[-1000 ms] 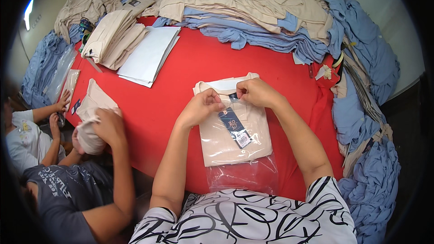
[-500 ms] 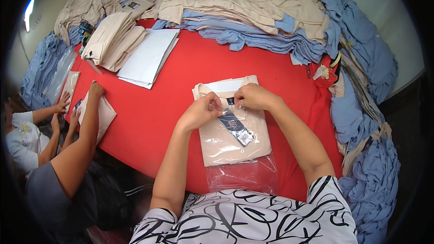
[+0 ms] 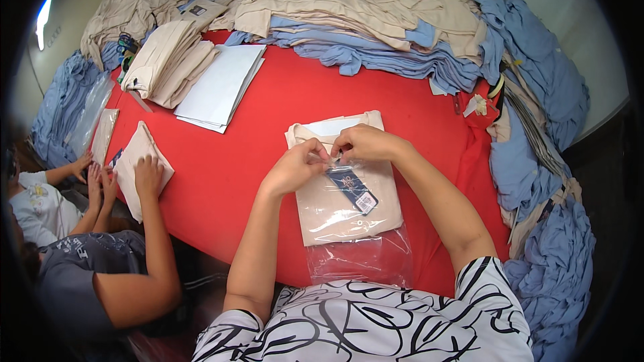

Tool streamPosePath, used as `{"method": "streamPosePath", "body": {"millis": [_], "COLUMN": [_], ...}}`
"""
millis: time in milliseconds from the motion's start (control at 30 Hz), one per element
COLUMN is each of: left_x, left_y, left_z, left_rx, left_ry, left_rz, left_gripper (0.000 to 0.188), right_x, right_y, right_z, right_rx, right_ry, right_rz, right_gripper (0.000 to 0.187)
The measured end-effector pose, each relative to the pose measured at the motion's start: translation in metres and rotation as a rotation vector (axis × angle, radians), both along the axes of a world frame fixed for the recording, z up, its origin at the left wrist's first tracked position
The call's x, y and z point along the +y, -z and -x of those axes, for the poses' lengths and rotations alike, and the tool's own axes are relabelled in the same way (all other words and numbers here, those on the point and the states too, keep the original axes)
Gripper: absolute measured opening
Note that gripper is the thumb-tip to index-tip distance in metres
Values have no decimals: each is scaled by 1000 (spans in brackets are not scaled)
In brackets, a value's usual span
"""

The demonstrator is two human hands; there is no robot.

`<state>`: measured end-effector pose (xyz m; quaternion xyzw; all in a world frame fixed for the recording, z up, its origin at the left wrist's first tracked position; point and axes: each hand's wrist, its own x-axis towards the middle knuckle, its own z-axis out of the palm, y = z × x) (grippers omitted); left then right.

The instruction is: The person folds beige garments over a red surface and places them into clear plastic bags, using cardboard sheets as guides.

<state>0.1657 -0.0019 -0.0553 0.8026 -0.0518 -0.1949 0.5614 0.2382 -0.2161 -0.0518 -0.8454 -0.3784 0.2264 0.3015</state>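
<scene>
The worktop is covered in bright red. On it lies a beige folded shirt inside a clear, glossy plastic bag, with a dark blue hang tag (a small white and red patch at its lower end). A stack of white cardboard sheets sits further off, beside a beige pile of folded shirts. Heaps of light blue garments and beige ones ring the edge. The person's top is white with black swirling lines.
</scene>
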Motion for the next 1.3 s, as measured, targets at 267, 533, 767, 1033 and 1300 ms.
{"method": "streamPosePath", "body": {"millis": [267,533,767,1033,1300], "left_x": [5,8,16,17,19], "left_y": [-15,-3,8,-2,8], "left_z": [5,-1,-4,-2,-1], "left_rx": [53,40,44,88,69], "left_ry": [-30,-45,-8,-28,21], "left_rz": [78,238,299,315,514], "left_gripper": [17,20,19,12,15], "right_x": [2,-3,-7,-8,-9], "right_y": [-5,-3,11,4,8], "right_z": [-13,-29,-35,-28,-30], "right_rx": [317,386,491,556,761], "right_ry": [76,25,-21,131,421], "right_rz": [32,71,-34,-112,-156], "right_gripper": [15,17,23,19,25]}}
